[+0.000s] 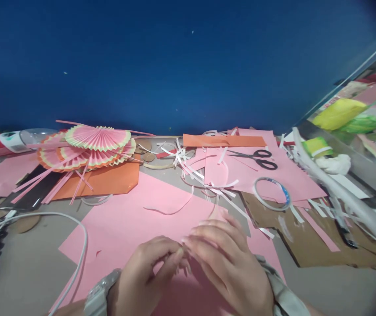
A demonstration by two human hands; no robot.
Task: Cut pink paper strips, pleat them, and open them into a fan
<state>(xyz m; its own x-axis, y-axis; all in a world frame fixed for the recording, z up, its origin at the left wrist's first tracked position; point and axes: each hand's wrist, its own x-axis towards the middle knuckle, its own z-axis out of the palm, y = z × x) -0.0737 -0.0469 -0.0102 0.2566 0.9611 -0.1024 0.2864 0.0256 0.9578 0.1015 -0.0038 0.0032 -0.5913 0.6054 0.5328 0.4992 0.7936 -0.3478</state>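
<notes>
My left hand [145,274] and my right hand [227,263] meet fingertip to fingertip at the bottom centre, over a large pink paper sheet [131,224]. Between the fingers is something small and pale pink, blurred; what it is cannot be told. Both wrists carry a watch or band. A thin curled pink strip [170,210] lies on the sheet just beyond the hands.
Pleated pink paper fans [89,147] lie stacked at back left on orange paper [109,182]. Black-handled scissors [257,159] and a tape roll [271,194] rest on pink paper at right. White paper strips [188,164], a white cable [76,228], brown cardboard [313,237] and a blue wall surround.
</notes>
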